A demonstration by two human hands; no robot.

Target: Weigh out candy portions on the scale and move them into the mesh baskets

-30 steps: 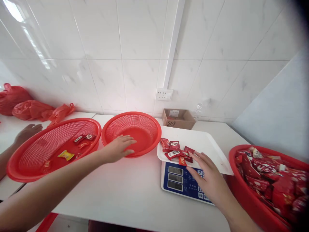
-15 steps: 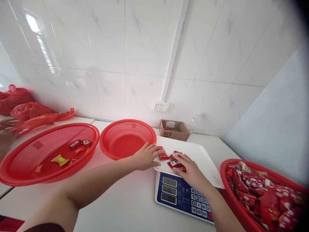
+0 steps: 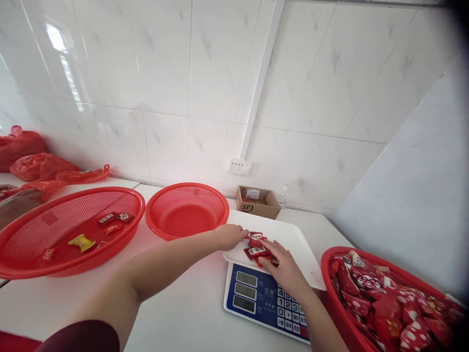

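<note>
Several red-wrapped candies point(image 3: 258, 250) lie in a small pile on the white pan point(image 3: 293, 242) of a digital scale point(image 3: 252, 298). At the pile's left side is my left hand point(image 3: 231, 236), fingers curled in and closed, with a bit of red wrapper showing at the fingertips. My right hand point(image 3: 286, 269) reaches over the pile from the right, thumb and fingers apart, touching candies from above. Its palm partly hides some of them. The digits on the scale's displays are too blurred to read.
Behind the left forearm stands a red basket point(image 3: 150, 215). Farther left, another red basket point(image 3: 141, 200) holds a few candies. A red basket point(image 3: 326, 274) full of red packets is at right. A cardboard box point(image 3: 271, 210), red bags point(image 3: 40, 166) and another person's hand point(image 3: 22, 203) are also visible.
My left hand's fingers, spread out before, have curled in by the candies. The candies are gathered closer together. The view has shifted slightly, and the other person's hand has moved.
</note>
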